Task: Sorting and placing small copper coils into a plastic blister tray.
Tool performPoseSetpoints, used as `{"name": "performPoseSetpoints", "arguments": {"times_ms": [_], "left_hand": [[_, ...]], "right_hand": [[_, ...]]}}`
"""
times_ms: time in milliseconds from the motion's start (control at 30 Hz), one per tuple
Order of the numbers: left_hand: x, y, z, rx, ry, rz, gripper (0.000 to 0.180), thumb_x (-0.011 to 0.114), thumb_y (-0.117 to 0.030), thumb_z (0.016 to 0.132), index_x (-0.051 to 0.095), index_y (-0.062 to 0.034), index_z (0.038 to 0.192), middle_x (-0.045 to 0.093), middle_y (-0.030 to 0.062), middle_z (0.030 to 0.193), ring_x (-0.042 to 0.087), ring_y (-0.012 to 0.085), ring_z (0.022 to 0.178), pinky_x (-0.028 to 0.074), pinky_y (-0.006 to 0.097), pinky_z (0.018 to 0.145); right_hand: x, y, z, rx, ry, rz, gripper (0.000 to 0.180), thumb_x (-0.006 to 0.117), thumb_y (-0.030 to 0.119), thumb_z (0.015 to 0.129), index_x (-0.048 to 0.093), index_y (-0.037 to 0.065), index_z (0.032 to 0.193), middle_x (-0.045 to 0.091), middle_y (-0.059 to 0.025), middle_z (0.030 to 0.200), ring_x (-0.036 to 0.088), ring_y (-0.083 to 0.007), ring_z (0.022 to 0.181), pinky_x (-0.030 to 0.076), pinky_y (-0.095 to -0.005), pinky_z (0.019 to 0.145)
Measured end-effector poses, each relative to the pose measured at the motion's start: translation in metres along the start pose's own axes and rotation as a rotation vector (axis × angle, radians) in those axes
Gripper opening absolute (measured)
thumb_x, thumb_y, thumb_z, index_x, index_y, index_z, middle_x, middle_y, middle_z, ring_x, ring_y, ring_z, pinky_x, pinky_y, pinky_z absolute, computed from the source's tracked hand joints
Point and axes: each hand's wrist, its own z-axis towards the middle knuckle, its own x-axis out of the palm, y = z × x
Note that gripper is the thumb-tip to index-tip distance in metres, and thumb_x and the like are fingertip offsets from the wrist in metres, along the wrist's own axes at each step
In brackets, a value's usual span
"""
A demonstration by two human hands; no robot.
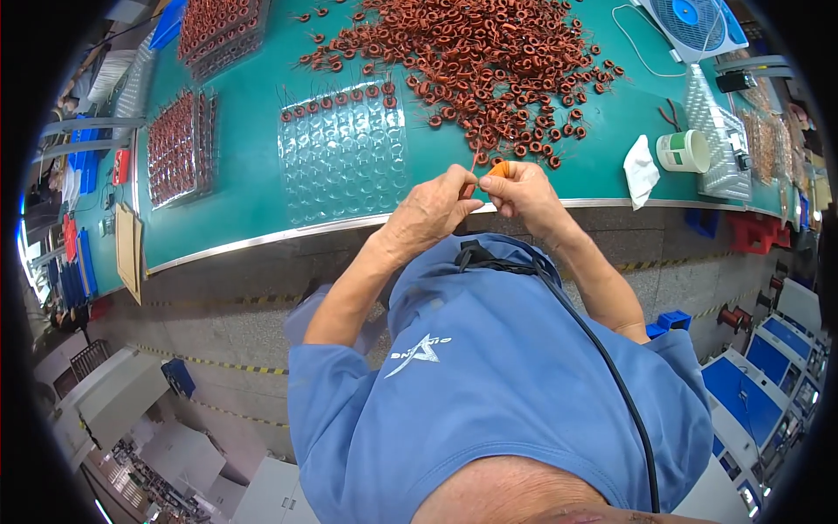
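Note:
My two hands meet over the table's front edge, fingertips almost touching. My left hand [429, 210] is closed in a pinch on a small copper-coloured wire-wound ring coil [469, 189], mostly hidden by the fingers, with a thin lead rising above it. Close beside it, my right hand [529, 199] is also closed, its thumb and fingertips pressed together. Something orange [501, 169] shows at its fingertips; I cannot tell whether it is a finger cover or a held piece. Just beyond the hands lies a large heap of the same ring coils [497, 61].
Left of the heap, a clear plastic blister tray [340, 166] has coils along its far row. Stacked filled trays [182, 148] stand farther left. To the right are a white cloth [642, 173], a white tub [683, 151] and a blue fan [694, 24] on the green table [236, 223].

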Motion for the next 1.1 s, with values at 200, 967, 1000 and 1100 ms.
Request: {"name": "performPoseSetpoints", "arguments": {"times_ms": [200,967,1000,1100], "left_hand": [[0.023,-0.004,-0.002,-0.189,-0.186,-0.608,0.03,0.066,-0.017,0.089,0.047,-0.0002,0.105,0.059,0.0066,0.077,0.062,0.0171,0.067,0.05,0.029,0.056],[-0.014,0.059,-0.026,-0.328,-0.434,-0.677,0.019,0.048,-0.019,0.1,0.055,-0.0018,0.097,0.052,0.0019,0.063,0.048,0.0088,0.053,0.04,0.026,0.048],[-0.024,0.068,-0.028,-0.329,-0.432,-0.682,0.019,0.048,-0.019,0.1,0.055,-0.0018,0.097,0.052,0.0019,0.063,0.048,0.0088,0.053,0.04,0.026,0.048],[-0.048,0.105,-0.04,-0.296,-0.424,-0.607,0.023,0.048,-0.02,0.099,0.051,-0.0003,0.111,0.059,0.0083,0.073,0.057,0.0154,0.062,0.047,0.03,0.056]], "right_hand": [[0.021,0.006,-0.022,-0.451,-0.337,-0.362,0.023,0.068,0.019,0.086,0.064,-0.004,0.082,0.06,-0.0031,0.061,0.054,-0.007,0.053,0.041,-0.0234,0.046],[0.098,-0.001,0.062,-0.15,-0.073,0.059,0.021,0.069,0.022,0.088,0.061,0.003,0.094,0.058,0.0009,0.066,0.05,-0.0049,0.052,0.035,-0.0173,0.046],[0.107,-0.001,0.071,-0.137,-0.065,0.021,0.021,0.068,0.022,0.088,0.061,0.003,0.094,0.06,0.0003,0.068,0.051,-0.005,0.053,0.036,-0.0176,0.047],[0.139,-0.001,0.1,-0.098,-0.076,0.007,0.022,0.068,0.023,0.088,0.061,0.002,0.094,0.061,0.0,0.07,0.052,-0.0048,0.055,0.037,-0.0179,0.048]]}}
